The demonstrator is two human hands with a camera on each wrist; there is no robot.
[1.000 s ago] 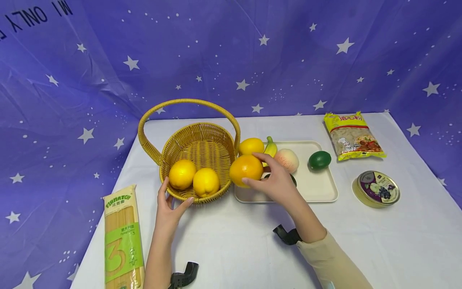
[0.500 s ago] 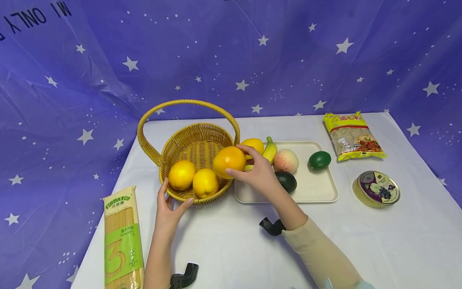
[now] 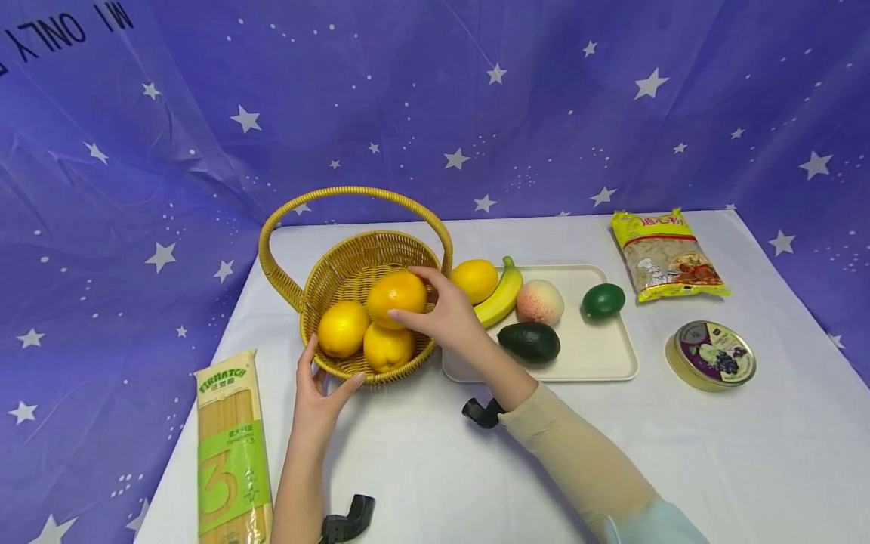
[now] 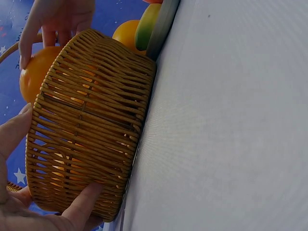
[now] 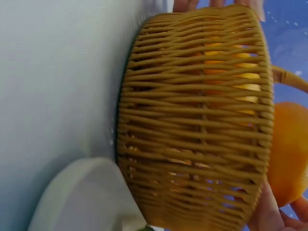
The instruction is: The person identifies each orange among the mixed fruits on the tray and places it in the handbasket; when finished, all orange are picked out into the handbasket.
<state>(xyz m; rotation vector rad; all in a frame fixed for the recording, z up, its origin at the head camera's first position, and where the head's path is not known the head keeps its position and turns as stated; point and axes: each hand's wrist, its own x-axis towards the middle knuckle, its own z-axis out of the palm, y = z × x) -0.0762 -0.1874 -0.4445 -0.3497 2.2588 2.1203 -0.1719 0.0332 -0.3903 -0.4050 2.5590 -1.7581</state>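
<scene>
My right hand [image 3: 424,302] grips an orange [image 3: 394,295] just above the inside of a yellow wicker basket [image 3: 322,276], over two yellow fruits [image 3: 343,328] lying in it. The orange [image 4: 38,77] shows over the rim in the left wrist view, with fingers on top of it. My left hand [image 3: 325,385] holds the basket's near rim, thumb on the left and fingers along the front wall [image 4: 91,130]. The right wrist view shows the basket's side [image 5: 197,125] and the orange [image 5: 288,154] beyond it.
A cream tray [image 3: 601,359] right of the basket carries a lemon [image 3: 475,279], banana [image 3: 501,296], peach [image 3: 539,301], avocado [image 3: 530,342] and lime [image 3: 603,301]. A spaghetti pack [image 3: 231,446] lies front left. A pasta bag [image 3: 666,257] and round tin [image 3: 711,353] lie at the right.
My right hand has carried the orange leftward from the tray's edge to over the basket's inside, uncovering the avocado. The left hand has stayed on the basket rim.
</scene>
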